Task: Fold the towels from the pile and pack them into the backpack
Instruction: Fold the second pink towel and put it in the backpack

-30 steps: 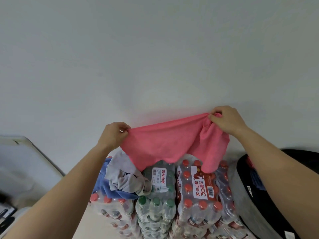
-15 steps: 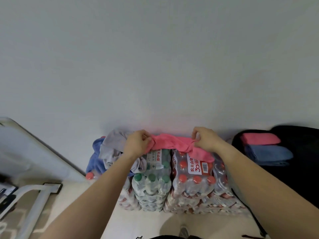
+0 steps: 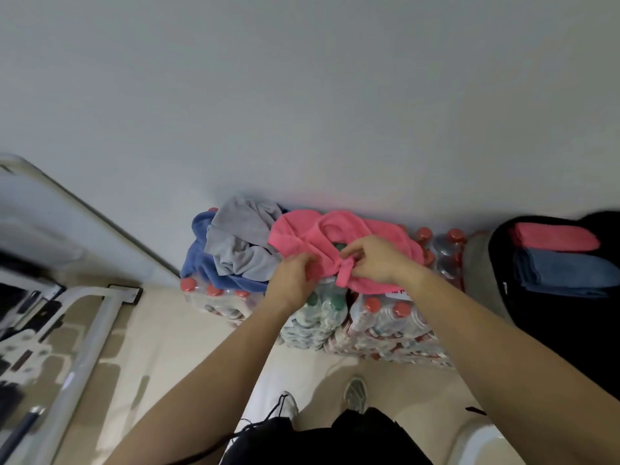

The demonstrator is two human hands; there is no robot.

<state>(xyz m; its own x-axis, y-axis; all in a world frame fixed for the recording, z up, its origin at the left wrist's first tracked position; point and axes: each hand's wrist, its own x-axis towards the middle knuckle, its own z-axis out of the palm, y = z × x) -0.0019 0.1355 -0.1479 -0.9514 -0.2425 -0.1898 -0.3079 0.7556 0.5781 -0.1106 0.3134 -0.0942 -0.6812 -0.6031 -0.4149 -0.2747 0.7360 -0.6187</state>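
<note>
Lowered since a second ago: pink towel point(image 3: 349, 243) no longer stretched wide in the air against the wall, now draped in a rumpled heap on top of the shrink-wrapped water bottle packs point(image 3: 379, 317). Hands drawn together from far apart, meeting at the towel's near edge. Left hand point(image 3: 295, 280) closed on a bunch of pink cloth; right hand point(image 3: 375, 263) pinching a small gathered fold of the same towel just beside it. Surface soft and fleecy, bright coral pink, creased, with a hollow near its middle showing a green cap beneath. Left of the pink towel on the same packs, a crumpled grey towel point(image 3: 241, 243) lying over a blue towel point(image 3: 201, 260). Right of the packs, the open black backpack point(image 3: 550, 327), holding a folded pink towel point(image 3: 553, 236) above a folded blue towel point(image 3: 563, 273).
</note>
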